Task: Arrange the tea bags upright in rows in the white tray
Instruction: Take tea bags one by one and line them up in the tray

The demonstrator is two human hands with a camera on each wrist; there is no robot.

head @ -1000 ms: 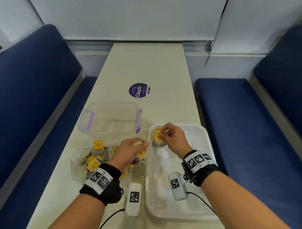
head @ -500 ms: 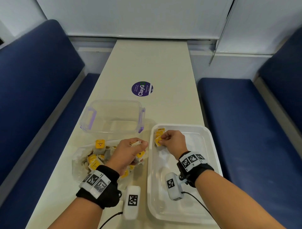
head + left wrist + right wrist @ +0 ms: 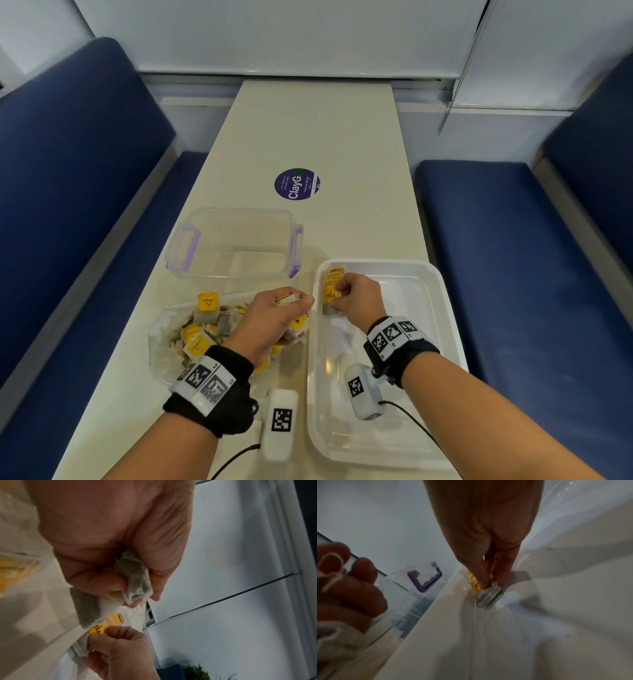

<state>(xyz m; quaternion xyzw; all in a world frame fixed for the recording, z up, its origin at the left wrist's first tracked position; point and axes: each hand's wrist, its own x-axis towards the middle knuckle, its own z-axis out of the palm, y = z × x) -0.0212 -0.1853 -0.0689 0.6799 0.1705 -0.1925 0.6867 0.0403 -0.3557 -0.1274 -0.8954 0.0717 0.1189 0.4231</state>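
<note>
Right fingers [image 3: 483, 574] pinching a tea bag [image 3: 330, 298] upright at upper left of tray [image 3: 442, 284], against the started row. Left hand [image 3: 274, 317] clenched on spare bags [image 3: 135, 580] over the pile [image 3: 202, 329], lower left. Judged light, soft, easily crushed; best taken by the yellow tag or top edge. Tray wall close on the left; open floor right and below.

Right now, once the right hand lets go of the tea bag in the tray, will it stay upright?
Probably only if leaning: the tea bag looks like soft, crumpled paper, likely light and floppy. The right hand pinches it beside the white tray wall and earlier bags, which should prop it.
</note>
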